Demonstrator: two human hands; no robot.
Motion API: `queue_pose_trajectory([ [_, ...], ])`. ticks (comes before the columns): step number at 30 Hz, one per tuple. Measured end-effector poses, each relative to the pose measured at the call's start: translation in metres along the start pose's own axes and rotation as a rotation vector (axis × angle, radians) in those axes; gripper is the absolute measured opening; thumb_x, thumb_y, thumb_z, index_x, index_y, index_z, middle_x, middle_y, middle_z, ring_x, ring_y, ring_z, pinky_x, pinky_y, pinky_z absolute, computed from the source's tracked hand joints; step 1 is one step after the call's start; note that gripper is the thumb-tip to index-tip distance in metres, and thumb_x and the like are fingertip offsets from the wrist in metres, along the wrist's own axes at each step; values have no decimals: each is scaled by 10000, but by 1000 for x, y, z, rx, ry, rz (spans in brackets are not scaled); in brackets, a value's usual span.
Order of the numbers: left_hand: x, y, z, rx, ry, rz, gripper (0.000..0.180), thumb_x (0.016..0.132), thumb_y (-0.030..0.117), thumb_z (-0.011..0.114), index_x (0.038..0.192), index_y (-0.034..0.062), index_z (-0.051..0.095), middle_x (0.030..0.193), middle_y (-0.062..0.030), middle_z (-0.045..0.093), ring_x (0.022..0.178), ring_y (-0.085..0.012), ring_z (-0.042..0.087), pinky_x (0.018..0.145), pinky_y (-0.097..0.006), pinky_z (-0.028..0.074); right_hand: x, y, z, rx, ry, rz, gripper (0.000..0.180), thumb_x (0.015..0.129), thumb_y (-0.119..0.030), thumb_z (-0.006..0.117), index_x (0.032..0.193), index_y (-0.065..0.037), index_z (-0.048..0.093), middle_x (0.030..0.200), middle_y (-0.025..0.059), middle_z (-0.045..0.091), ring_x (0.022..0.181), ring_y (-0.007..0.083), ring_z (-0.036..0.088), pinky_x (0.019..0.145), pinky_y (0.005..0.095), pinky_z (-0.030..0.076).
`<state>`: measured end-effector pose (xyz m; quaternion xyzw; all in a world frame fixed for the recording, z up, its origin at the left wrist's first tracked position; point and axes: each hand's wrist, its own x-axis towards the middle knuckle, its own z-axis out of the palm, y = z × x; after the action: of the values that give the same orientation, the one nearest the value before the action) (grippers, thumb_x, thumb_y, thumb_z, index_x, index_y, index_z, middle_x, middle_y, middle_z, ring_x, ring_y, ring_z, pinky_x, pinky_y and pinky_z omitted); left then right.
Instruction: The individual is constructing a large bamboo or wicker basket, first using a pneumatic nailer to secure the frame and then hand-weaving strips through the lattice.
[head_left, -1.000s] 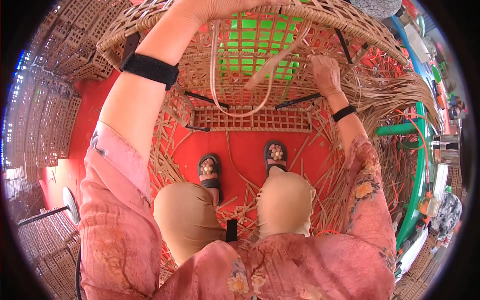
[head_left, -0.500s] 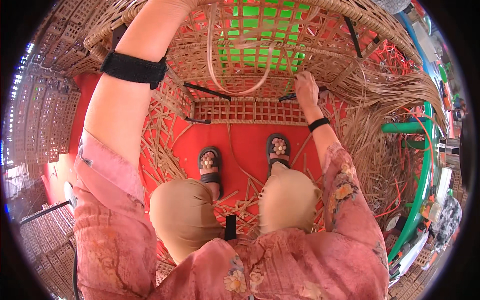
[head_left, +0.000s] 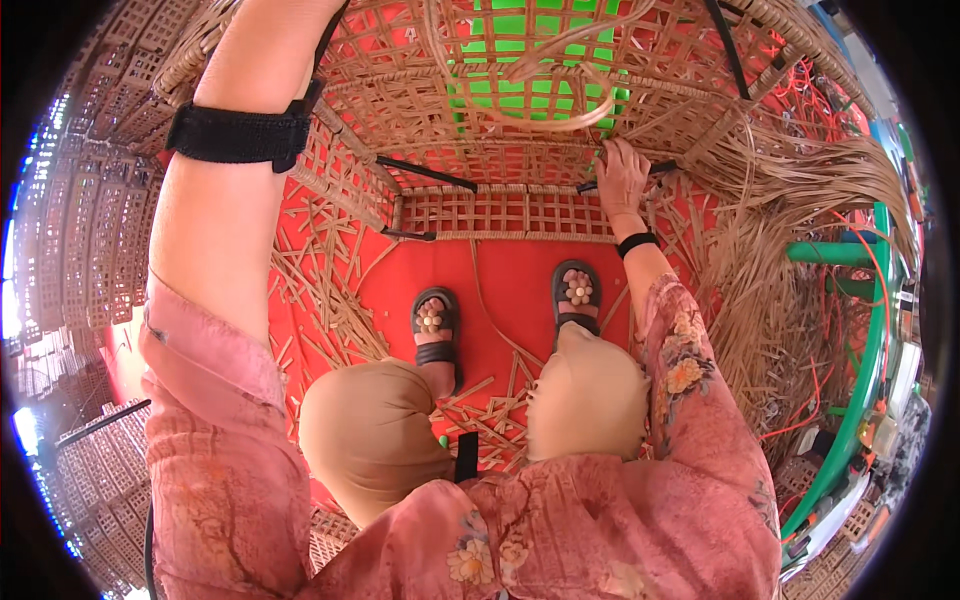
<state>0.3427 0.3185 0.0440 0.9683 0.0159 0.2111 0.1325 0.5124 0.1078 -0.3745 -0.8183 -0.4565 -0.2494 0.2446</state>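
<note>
A large openwork basket [head_left: 460,215], woven from tan flat strips over a frame, stands in front of me. My right hand [head_left: 622,178] is at its lower right part, with bent fingers against the lattice. Whatever they pinch is hidden. A loose pale strip [head_left: 560,122] loops across the weave just above that hand. My left forearm [head_left: 225,210], with a black band [head_left: 240,135], reaches up past the basket's left side. The left hand is beyond the upper edge of the picture.
A green plastic seat [head_left: 530,65] shows through the lattice. Cut strips [head_left: 320,270] litter the red floor [head_left: 500,290] around my sandals. A bundle of long strips [head_left: 800,190] hangs at right, near a green frame [head_left: 850,430]. Woven panels [head_left: 75,230] stack up at left.
My left hand has gone out of view at the top. The right hand has shifted slightly right, and the pale strip's loop has swung up and to the right.
</note>
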Motion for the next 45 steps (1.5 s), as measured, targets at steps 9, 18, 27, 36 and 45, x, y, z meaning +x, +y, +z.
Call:
queue_pose_trajectory([
  [9,7,-3,-11,11,-149,-41,687,867,709,495,720,46,594,670,-73,520,664,-181,524,685,-336,448,22,14,-13,-75,-125,-168,189,778,-61,647,953,-130,665,918,30,624,926,234,583,864,402,394],
  [18,10,-16,-1,34,-19,-47,703,853,711,519,766,22,631,705,-88,552,693,-198,542,695,-344,454,33,7,-27,-185,-509,-276,137,811,-142,616,929,-96,670,909,69,668,966,251,568,900,410,366],
  [27,10,-19,-1,45,-56,-82,730,862,705,506,837,-8,661,773,-119,601,760,-223,573,757,-368,471,35,-11,-19,-158,-722,-78,271,751,-239,720,965,-80,671,887,100,677,1038,288,564,917,431,361],
  [36,10,-15,-8,10,-114,-49,671,862,696,524,682,52,575,618,-35,454,597,-167,467,606,-321,403,29,9,-14,-131,-642,-227,309,810,-166,665,1081,-46,576,977,136,637,1009,313,592,868,455,405],
  [45,12,-22,2,-53,-32,-44,659,857,687,547,677,54,567,624,-28,456,607,-145,464,609,-319,402,18,18,-36,-24,-261,-397,285,813,1,543,1095,-37,558,1018,140,606,985,313,579,880,431,445],
])
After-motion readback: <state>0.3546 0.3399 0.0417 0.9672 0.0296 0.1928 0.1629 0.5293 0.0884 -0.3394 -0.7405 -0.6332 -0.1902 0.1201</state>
